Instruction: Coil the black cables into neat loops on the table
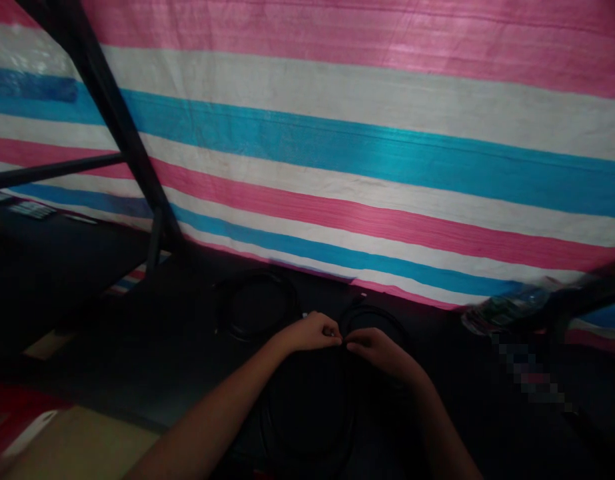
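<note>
My left hand [314,331] and my right hand [374,349] meet fingertip to fingertip over a dark table [137,353]. Both hands are closed in a pinch on a thin black cable [343,342] that runs between them. One black cable coil [374,317] lies just behind my right hand. A second black coil [257,308] lies on the table behind and left of my left hand. The scene is dim and the cable under my forearms is hard to make out.
A pink, white and blue striped tarp [367,153] hangs right behind the table. A dark metal frame [122,127] slants down at the left. A plastic bottle [507,308] lies at the right. A tan board [72,447] sits at the near left.
</note>
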The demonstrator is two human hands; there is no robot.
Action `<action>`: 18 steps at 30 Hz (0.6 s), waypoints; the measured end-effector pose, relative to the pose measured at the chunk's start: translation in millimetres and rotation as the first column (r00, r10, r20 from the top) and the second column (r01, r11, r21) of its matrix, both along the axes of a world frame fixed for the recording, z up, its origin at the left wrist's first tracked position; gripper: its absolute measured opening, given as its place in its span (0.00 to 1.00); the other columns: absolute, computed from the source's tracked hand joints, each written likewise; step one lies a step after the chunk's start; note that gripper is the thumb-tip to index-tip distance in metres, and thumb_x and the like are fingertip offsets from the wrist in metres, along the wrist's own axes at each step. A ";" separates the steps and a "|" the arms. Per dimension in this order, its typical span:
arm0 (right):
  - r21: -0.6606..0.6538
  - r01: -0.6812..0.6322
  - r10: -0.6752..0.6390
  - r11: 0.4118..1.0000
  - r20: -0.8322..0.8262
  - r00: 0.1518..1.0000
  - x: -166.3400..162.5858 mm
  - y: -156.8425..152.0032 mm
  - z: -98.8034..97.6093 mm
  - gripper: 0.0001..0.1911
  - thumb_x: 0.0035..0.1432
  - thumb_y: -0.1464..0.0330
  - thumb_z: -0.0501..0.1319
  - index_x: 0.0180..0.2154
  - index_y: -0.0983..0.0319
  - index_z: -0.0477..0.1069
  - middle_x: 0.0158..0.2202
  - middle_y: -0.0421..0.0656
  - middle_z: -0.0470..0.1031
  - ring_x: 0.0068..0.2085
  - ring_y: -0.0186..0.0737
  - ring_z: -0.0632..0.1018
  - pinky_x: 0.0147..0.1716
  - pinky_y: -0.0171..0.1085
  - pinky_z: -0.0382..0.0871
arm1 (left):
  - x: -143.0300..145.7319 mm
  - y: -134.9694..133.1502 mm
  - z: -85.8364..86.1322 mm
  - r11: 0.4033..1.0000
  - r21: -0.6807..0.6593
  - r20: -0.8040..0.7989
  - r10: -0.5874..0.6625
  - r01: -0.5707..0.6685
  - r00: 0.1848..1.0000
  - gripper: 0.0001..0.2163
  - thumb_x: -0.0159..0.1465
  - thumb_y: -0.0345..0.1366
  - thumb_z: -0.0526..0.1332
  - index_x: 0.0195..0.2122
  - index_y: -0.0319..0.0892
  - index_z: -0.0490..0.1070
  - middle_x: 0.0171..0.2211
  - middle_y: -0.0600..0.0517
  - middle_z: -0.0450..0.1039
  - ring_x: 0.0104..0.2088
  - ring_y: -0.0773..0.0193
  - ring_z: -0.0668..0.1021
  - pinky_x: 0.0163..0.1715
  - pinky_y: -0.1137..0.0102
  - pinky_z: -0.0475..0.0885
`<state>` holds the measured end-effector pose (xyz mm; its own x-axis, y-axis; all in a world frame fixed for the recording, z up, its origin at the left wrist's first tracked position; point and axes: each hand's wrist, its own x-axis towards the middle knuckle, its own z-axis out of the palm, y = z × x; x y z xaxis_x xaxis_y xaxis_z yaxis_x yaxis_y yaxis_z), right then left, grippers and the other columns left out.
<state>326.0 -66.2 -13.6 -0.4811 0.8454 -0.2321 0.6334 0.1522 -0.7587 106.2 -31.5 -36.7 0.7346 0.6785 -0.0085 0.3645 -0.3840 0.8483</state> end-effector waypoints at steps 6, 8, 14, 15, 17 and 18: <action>-0.019 0.027 -0.027 0.999 -0.022 0.999 2.7 5.2 -7.1 0.17 0.56 0.62 0.62 0.44 0.64 0.77 0.36 0.45 0.78 0.34 0.40 0.75 0.34 0.35 0.66 | 2.6 -1.7 -1.1 0.993 0.104 -0.044 0.053 -0.048 0.998 0.09 0.63 0.38 0.61 0.39 0.41 0.79 0.29 0.53 0.76 0.29 0.67 0.74 0.27 0.74 0.60; -0.009 0.047 -0.047 0.999 0.000 0.999 2.5 5.2 -8.6 0.17 0.55 0.62 0.63 0.44 0.64 0.77 0.34 0.44 0.77 0.32 0.38 0.73 0.31 0.34 0.65 | 3.3 -2.7 0.2 0.993 0.105 -0.052 0.058 -0.053 0.997 0.09 0.62 0.37 0.62 0.39 0.41 0.79 0.30 0.52 0.77 0.30 0.66 0.75 0.27 0.74 0.61; -0.099 0.105 -0.109 0.990 -0.038 0.993 6.5 7.4 -10.1 0.19 0.62 0.55 0.56 0.41 0.63 0.73 0.29 0.40 0.70 0.27 0.33 0.69 0.24 0.31 0.60 | 2.4 -6.2 8.7 0.992 0.105 -0.065 0.080 -0.073 0.995 0.12 0.62 0.39 0.62 0.45 0.43 0.77 0.35 0.51 0.79 0.32 0.63 0.77 0.32 0.73 0.65; -0.139 0.136 -0.143 0.981 -0.045 0.989 8.1 8.4 -11.2 0.20 0.63 0.54 0.53 0.39 0.63 0.72 0.28 0.39 0.68 0.26 0.31 0.67 0.22 0.30 0.59 | 2.4 -6.6 9.1 0.991 0.107 -0.067 0.081 -0.074 0.994 0.13 0.62 0.39 0.62 0.46 0.43 0.77 0.36 0.51 0.79 0.33 0.63 0.78 0.33 0.73 0.66; -0.208 0.194 -0.211 0.959 -0.061 0.976 12.4 10.2 -14.5 0.20 0.64 0.53 0.50 0.38 0.62 0.69 0.26 0.37 0.64 0.22 0.29 0.65 0.19 0.29 0.57 | 2.8 -7.1 8.5 0.991 0.114 -0.069 0.077 -0.069 0.995 0.14 0.62 0.39 0.62 0.48 0.43 0.76 0.38 0.50 0.80 0.34 0.62 0.78 0.35 0.72 0.67; -0.227 0.215 -0.235 0.950 -0.064 0.970 15.2 11.1 -16.7 0.20 0.64 0.53 0.50 0.38 0.62 0.68 0.25 0.35 0.63 0.21 0.29 0.64 0.18 0.28 0.56 | 3.1 -7.1 7.6 0.991 0.118 -0.071 0.076 -0.067 0.995 0.14 0.62 0.39 0.62 0.49 0.43 0.76 0.38 0.50 0.80 0.35 0.62 0.78 0.35 0.72 0.67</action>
